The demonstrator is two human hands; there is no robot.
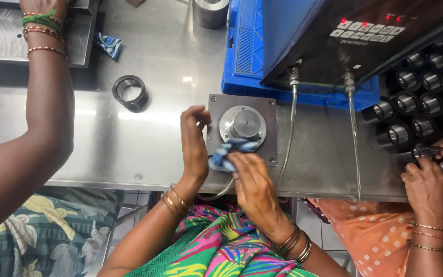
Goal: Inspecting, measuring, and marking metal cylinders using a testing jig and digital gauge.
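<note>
My right hand (pixel 249 179) grips a blue striped cloth (pixel 229 153) and presses it against the front edge of a round metal fixture (pixel 242 123). That fixture sits on a square grey plate (pixel 270 110) bolted to the steel table (pixel 129 149). My left hand (pixel 193 146) stands on edge beside the plate's left side, fingers slightly curled, touching the plate's edge and holding nothing.
A dark metal ring (pixel 129 92) lies left of the plate, a second blue cloth (pixel 108 45) farther back. A black control box (pixel 355 36) rests on a blue crate (pixel 247 61), with two hoses (pixel 354 138) running down. Co-workers' arms reach in at left (pixel 47 102) and right (pixel 426 184), by several black rings (pixel 421 97).
</note>
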